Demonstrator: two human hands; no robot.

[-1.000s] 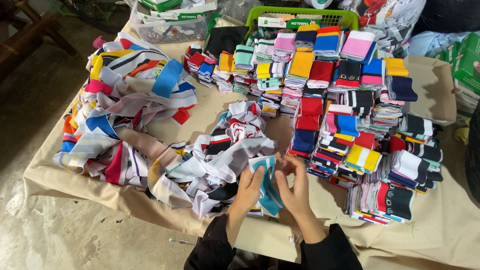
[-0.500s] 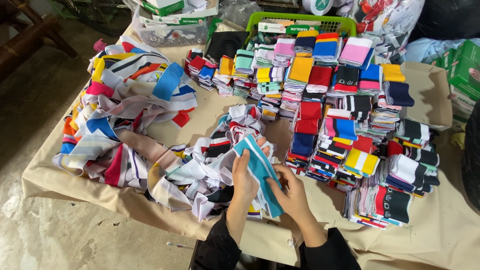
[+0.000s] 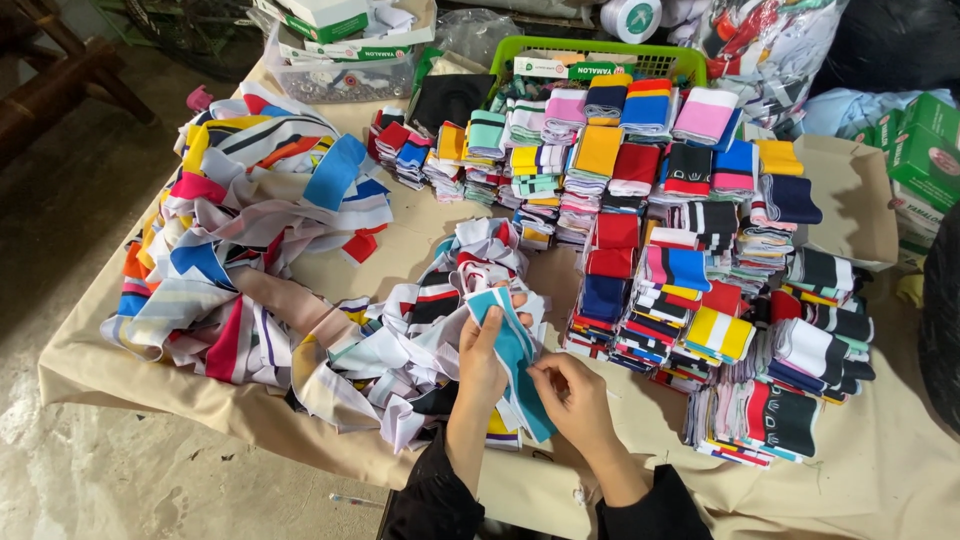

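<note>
left hand (image 3: 483, 362) and right hand (image 3: 570, 395) gripping teal fabric strip (image 3: 512, 350) — loose heap (image 3: 400, 340) beside

loose strip heap (image 3: 300, 290) blocks left; folded stacks (image 3: 700, 280) block right; bare cloth (image 3: 880, 470) passable near-right.

2 hands work here, a left hand (image 3: 483, 365) and a right hand (image 3: 573, 392), sharing 1 teal strip with a white stripe (image 3: 515, 350). There is 1 loose heap of unfolded collar strips (image 3: 250, 250), too tangled to count piece by piece. The folded stacks (image 3: 690, 260) run to well over 20, exact number unclear. 1 green basket (image 3: 600, 52) sits at the back, 1 clear plastic box (image 3: 345, 75) beside it, 1 tape roll (image 3: 632, 18), and 1 beige cloth (image 3: 850, 470) covers 1 table
</note>
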